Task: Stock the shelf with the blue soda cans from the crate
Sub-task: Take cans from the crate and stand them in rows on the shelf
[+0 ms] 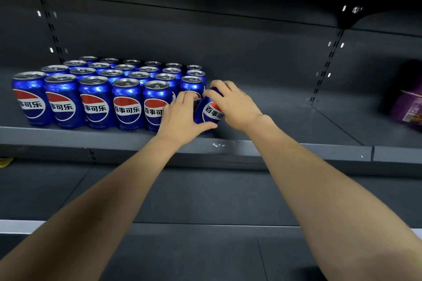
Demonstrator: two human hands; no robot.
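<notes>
Two bare hands meet on one blue aluminium soda can [211, 110] at the right end of the front row on the dark grey metal shelf [114, 136]. I see my right hand [234, 104] curled over its top and my left hand [182, 118] wrapped round its lower side, thumb beneath. Rows of matching blue cans [96, 89] stand upright just left of it. Well apart, far right, sits a blurred purple carton [407, 104].

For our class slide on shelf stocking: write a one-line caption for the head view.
Both hands, left and right, set a tilted blue can beside the stocked rows on the shelf.
</notes>
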